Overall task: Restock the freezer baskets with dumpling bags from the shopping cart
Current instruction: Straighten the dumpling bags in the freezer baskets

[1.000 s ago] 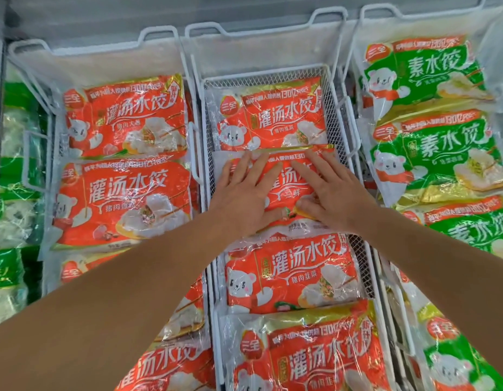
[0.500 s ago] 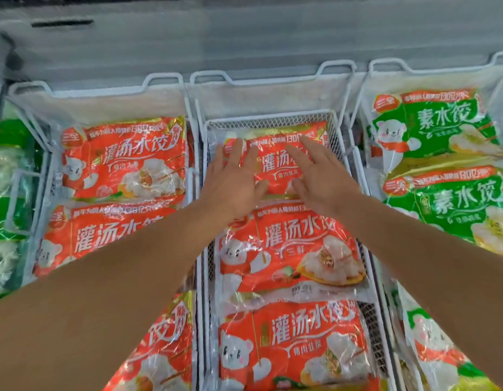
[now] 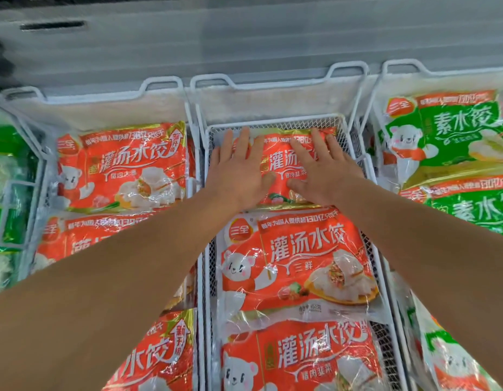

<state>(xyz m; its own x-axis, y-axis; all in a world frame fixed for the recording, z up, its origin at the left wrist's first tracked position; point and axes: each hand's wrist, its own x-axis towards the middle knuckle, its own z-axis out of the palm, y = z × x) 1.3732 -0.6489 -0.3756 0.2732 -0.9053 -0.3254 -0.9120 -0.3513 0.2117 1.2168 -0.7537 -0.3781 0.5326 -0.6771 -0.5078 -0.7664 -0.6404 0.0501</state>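
The white wire-mesh middle basket (image 3: 346,131) holds a row of red plastic dumpling bags running from its far edge to its near edge. A second ago both hands pressed the second bag back from the far edge; they now lie flat on the rearmost red dumpling bag (image 3: 277,165), which sits against the basket's far edge. Judgement: the row is being pushed back and levelled, so the middle basket appears close to full.

Left hand (image 3: 239,172): fingers straight and spread, palm down on the bag's left half. Right hand (image 3: 325,170): fingers straight, palm down on its right half. Neither grips anything.

The white wire left basket (image 3: 163,83) carries red bags of the same make; the white wire right basket (image 3: 385,71) carries green dumpling bags (image 3: 447,128). The grey freezer wall (image 3: 244,46) rises behind the far edges. The shopping cart is not in view.
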